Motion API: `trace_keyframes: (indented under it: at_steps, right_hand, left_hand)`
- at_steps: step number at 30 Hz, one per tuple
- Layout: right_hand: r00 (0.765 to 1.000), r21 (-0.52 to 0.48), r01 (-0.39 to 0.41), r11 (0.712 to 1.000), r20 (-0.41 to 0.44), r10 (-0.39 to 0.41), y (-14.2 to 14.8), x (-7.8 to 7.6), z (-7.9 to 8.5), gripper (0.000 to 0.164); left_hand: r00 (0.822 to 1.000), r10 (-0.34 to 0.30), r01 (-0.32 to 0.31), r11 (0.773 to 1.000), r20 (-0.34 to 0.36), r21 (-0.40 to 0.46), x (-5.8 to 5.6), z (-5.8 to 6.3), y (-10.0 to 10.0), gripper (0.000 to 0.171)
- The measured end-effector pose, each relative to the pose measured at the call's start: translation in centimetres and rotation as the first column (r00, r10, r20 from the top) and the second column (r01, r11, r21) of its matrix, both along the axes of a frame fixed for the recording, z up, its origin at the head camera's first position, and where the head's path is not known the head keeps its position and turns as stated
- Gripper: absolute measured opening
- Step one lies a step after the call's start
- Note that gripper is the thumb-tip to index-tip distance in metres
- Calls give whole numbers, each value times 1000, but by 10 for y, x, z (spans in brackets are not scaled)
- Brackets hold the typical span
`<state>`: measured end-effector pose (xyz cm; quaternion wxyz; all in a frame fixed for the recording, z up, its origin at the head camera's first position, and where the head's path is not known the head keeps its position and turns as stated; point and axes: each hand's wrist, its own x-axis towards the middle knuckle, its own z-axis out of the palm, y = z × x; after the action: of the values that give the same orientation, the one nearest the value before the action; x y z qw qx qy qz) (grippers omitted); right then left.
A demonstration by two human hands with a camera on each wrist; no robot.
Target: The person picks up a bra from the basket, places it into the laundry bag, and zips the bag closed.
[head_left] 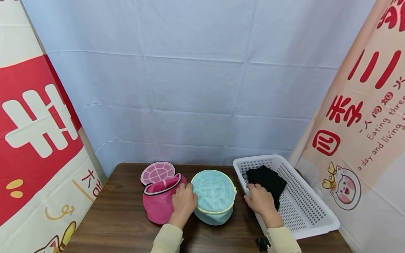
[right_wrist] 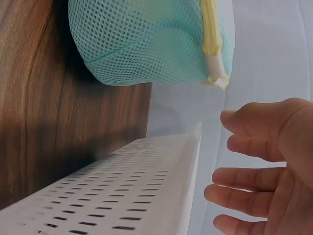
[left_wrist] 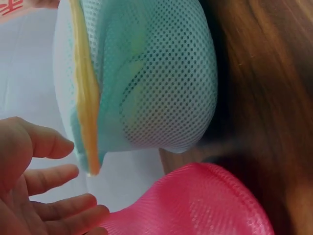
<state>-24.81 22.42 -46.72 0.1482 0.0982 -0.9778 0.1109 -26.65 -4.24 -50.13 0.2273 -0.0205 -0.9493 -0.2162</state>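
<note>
One brown table [head_left: 120, 214] lies under all the fingers. Next comes a white basket [head_left: 295, 214] full of holes, with its near side beneath the right fingers. Between the two hands' fingers stands a blue-green bag [head_left: 213, 200]. It is upright, its round lid [head_left: 212, 188] facing up, and its middle line goes straight up from the table. I cannot tell if it is taller or wider. Its net sides have tiny holes and a soft dent; a yellow band circles the lid. A pink bag [head_left: 159, 207] sits left of the left fingers. Black cloth [head_left: 268, 180] lies in the basket, by the right fingers. The left hand [head_left: 184, 201] has bent fingers, a bit spread, beside the yellow band; I cannot tell if they touch. The right hand [head_left: 261, 200] has loose, slightly spread fingers. A small white tab [right_wrist: 215, 67] faces them.
</note>
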Motion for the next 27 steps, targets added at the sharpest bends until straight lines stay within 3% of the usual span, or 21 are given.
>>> trace_keyframes:
  at_steps: [6, 13, 27]
  right_hand:
    - [999, -12, -33, 999, 27, 33, 4, 0, 7, 39]
    - [998, -15, -26, 1000, 61, 27, 18, -7, 13, 37]
    - [994, -7, 1, 1000, 107, 0, 47, -29, 19, 44]
  left_hand:
    - [995, -51, 47, 997, -81, -56, 5, 8, -6, 18]
    - [990, -140, 135, 982, -28, -134, 12, 23, -22, 20]
    - [992, -123, 120, 977, -3, -178, 12, 35, -56, 27]
